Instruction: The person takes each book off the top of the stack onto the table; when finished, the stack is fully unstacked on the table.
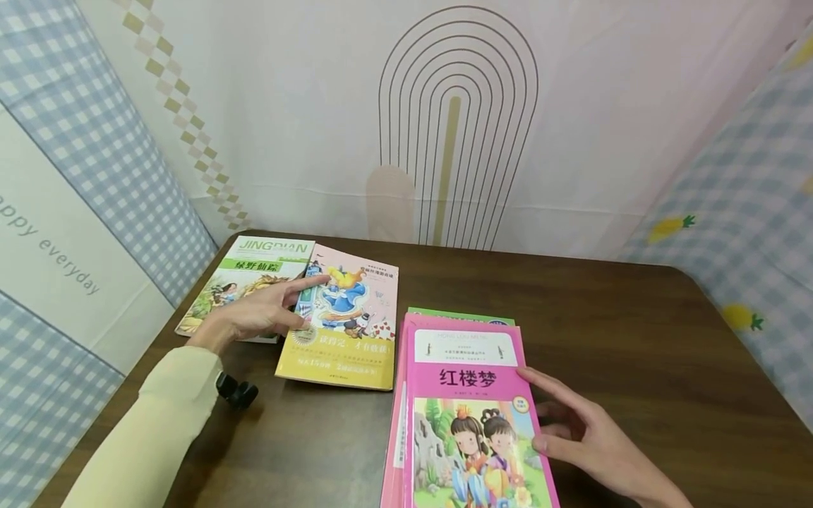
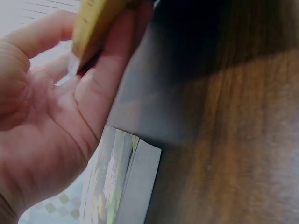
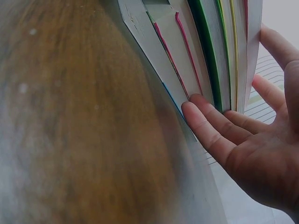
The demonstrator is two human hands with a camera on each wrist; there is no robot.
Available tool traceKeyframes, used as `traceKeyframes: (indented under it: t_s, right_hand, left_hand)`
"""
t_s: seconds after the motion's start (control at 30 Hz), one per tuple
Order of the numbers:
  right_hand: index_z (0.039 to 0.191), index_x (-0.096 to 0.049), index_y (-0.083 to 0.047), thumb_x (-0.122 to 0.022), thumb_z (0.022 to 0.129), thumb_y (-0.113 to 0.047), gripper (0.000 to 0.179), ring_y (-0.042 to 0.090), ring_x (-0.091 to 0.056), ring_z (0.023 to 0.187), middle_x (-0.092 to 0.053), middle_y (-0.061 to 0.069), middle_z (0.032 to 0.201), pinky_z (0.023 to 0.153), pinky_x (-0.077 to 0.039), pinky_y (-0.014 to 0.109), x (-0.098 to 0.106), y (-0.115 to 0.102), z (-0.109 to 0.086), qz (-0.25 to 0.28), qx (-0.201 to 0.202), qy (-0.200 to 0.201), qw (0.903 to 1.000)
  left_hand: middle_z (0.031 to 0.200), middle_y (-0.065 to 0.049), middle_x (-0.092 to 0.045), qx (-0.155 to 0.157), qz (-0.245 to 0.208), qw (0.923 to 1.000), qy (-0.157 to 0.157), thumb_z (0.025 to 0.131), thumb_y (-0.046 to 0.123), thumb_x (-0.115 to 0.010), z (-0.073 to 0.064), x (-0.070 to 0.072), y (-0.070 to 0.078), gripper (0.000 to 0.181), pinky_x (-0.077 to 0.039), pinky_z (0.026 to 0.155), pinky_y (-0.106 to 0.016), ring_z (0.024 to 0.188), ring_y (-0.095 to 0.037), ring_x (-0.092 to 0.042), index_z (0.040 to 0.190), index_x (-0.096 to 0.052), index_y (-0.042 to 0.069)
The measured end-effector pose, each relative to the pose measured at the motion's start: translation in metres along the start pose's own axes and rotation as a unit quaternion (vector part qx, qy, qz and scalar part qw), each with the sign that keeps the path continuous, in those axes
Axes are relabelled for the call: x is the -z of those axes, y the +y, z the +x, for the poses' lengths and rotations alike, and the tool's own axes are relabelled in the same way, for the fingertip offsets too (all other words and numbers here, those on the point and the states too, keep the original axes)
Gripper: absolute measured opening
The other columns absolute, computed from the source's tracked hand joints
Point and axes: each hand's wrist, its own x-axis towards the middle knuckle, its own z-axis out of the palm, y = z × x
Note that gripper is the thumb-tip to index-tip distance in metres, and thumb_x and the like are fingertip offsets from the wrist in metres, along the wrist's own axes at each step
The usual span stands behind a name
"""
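Brown table (image 1: 635, 339) under everything. Biggest on it: the stack of books (image 3: 205, 56) toward the front, pink book (image 1: 466, 381) on top, green book (image 1: 422, 310) peeking out at the far end. Next, the pink-and-yellow book (image 1: 349, 324), just left of the stack, its left edge overlapping the white-and-green book (image 1: 254, 264).

My left hand (image 1: 263, 310) clamps the pink-and-yellow book at its left edge, thumb and fingers around it. My right hand (image 1: 587, 434) lies along the stack's right side, fingers extended against the edges, wrapped round nothing.

Risks: stack is uneven, so a push from the right alone could slide upper books off line. One-edge hold could let the pink-and-yellow book swing or slip, probably dragging the white-and-green one.

Hidden: stack's near end cut off in the head view; my left fingertips behind the book; how many books sit at far left, can't tell.
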Motion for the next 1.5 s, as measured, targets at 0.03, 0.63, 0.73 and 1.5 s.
traceKeyframes:
  t_s: [0.03, 0.63, 0.73, 1.5]
  right_hand:
    - [0.166, -0.036, -0.022, -0.063, 0.104, -0.004, 0.069, 0.017, -0.067, 0.117, -0.045, -0.024, 0.157, 0.086, -0.065, 0.035, 0.000, 0.000, 0.000, 0.001, -0.003, 0.000, 1.0000]
    - [0.167, -0.033, -0.021, -0.060, 0.106, -0.003, 0.070, 0.017, -0.066, 0.120, -0.042, -0.022, 0.161, 0.086, -0.064, 0.035, 0.003, 0.001, 0.001, 0.018, 0.004, -0.016, 0.9997]
    - [0.167, -0.034, -0.021, -0.061, 0.105, -0.003, 0.069, 0.016, -0.066, 0.120, -0.042, -0.023, 0.160, 0.086, -0.064, 0.035, 0.003, 0.001, 0.001, 0.014, 0.000, -0.014, 0.9998]
    - [0.167, -0.033, -0.019, -0.061, 0.105, -0.002, 0.070, 0.013, -0.066, 0.122, -0.042, -0.026, 0.161, 0.088, -0.064, 0.034, 0.004, 0.005, 0.001, 0.016, 0.013, -0.021, 0.9996]
  left_hand:
    - [0.148, -0.019, -0.042, 0.007, 0.008, 0.9999, 0.003, 0.094, -0.004, -0.070, 0.002, 0.000, 0.000, 0.097, -0.056, 0.070, -0.027, 0.069, -0.012, -0.053, 0.172, -0.018, 0.025]
    - [0.164, -0.038, -0.030, 0.037, 0.062, 0.9968, 0.034, 0.099, -0.002, -0.068, 0.015, 0.008, 0.001, 0.091, -0.064, 0.090, -0.042, 0.104, -0.023, -0.072, 0.172, -0.017, 0.018]
    - [0.148, -0.036, -0.050, 0.034, 0.064, 0.9964, 0.043, 0.100, -0.003, -0.067, 0.016, 0.010, 0.000, 0.090, -0.065, 0.088, -0.040, 0.100, -0.023, -0.074, 0.171, -0.017, 0.017]
    - [0.069, 0.005, -0.021, 0.041, 0.103, 0.9904, 0.083, 0.098, -0.002, -0.070, 0.022, 0.018, 0.002, 0.088, -0.035, 0.054, -0.025, 0.057, -0.009, -0.027, 0.170, -0.023, 0.017]
